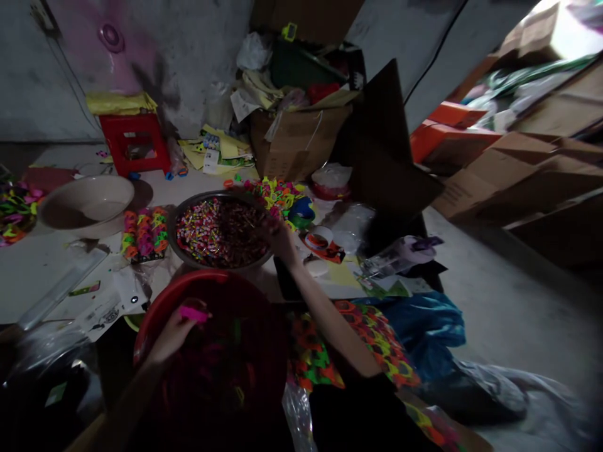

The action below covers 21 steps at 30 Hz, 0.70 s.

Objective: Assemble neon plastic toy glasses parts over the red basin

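Observation:
My left hand point(176, 331) hovers over the rim of a red basin point(160, 311) in my lap and pinches a small pink plastic piece point(193, 312). My right hand point(279, 237) reaches forward to the right edge of a round metal bowl point(188, 204) filled with several small multicoloured pieces point(217, 233); its fingers curl down into the pile, and what they hold is hidden. A stack of bright neon pieces point(144, 233) lies left of the metal bowl, and another heap point(277, 191) lies behind it.
A beige basin point(87, 204) sits at the left, a red stool point(134, 143) behind it. Cardboard boxes point(294, 141) and cartons point(513, 169) stand at the back and right. A blue bag point(426, 320), a plastic bottle point(400, 256) and papers lie on the floor.

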Each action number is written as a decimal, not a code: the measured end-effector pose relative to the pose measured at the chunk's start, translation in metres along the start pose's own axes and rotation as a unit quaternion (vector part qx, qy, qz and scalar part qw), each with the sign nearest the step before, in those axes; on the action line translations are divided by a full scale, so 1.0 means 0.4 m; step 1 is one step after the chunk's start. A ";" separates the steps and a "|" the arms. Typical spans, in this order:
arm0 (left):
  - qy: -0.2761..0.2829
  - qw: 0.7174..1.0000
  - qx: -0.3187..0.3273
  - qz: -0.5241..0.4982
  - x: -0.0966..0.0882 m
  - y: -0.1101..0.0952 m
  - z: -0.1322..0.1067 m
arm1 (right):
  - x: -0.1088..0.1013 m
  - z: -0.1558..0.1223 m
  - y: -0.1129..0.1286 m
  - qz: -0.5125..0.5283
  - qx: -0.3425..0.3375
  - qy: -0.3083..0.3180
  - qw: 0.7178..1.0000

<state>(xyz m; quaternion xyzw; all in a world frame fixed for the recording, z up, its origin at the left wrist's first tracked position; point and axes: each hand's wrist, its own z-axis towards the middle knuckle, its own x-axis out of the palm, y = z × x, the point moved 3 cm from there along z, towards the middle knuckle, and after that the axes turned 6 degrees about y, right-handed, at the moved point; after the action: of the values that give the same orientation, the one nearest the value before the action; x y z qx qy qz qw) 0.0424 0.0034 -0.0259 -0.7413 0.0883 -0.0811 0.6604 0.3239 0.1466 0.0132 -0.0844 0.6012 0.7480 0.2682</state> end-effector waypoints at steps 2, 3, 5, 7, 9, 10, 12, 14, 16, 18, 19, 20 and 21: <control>0.014 0.998 -0.042 -0.033 0.003 -0.003 0.003 | 0.077 -0.099 0.002 0.030 0.002 0.095 0.995; 0.015 0.997 -0.064 -0.049 0.007 -0.006 0.004 | 0.107 -0.151 0.010 0.046 0.005 0.136 0.990; 0.008 0.993 -0.087 -0.075 0.014 -0.017 0.007 | 0.145 -0.243 0.037 0.092 0.015 0.220 0.971; 0.000 0.991 -0.090 -0.097 0.021 -0.029 0.010 | 0.161 -0.313 0.073 0.179 0.044 0.332 0.925; -0.006 0.989 -0.084 -0.118 0.025 -0.038 0.011 | 0.149 -0.349 0.110 0.220 0.045 0.353 0.908; -0.006 0.988 -0.082 -0.129 0.026 -0.041 0.011 | 0.139 -0.357 0.126 0.216 0.036 0.337 0.916; -0.007 0.987 -0.075 -0.145 0.025 -0.043 0.007 | 0.121 -0.369 0.153 0.183 0.007 0.304 0.935; -0.008 0.986 -0.065 -0.151 0.023 -0.041 0.003 | 0.115 -0.381 0.172 0.149 -0.023 0.301 0.942; -0.013 0.987 -0.054 -0.148 0.019 -0.039 -0.001 | 0.115 -0.393 0.184 0.126 -0.056 0.301 0.944; -0.021 0.989 -0.045 -0.139 0.016 -0.039 -0.002 | 0.118 -0.402 0.189 0.109 -0.082 0.290 0.947; -0.026 0.990 -0.040 -0.131 0.015 -0.041 -0.001 | 0.119 -0.406 0.189 0.101 -0.092 0.283 0.949; -0.031 0.992 -0.035 -0.119 0.014 -0.044 0.000 | 0.120 -0.409 0.189 0.093 -0.100 0.277 0.951; -0.034 0.994 -0.028 -0.105 0.013 -0.048 0.001 | 0.121 -0.412 0.188 0.085 -0.106 0.271 0.953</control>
<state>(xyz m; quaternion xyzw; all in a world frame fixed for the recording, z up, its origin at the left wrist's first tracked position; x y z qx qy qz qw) 0.0480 0.0046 -0.0070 -0.7672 -0.0096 -0.1223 0.6295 0.2130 -0.0045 0.0125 -0.2604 0.5738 0.7762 0.0197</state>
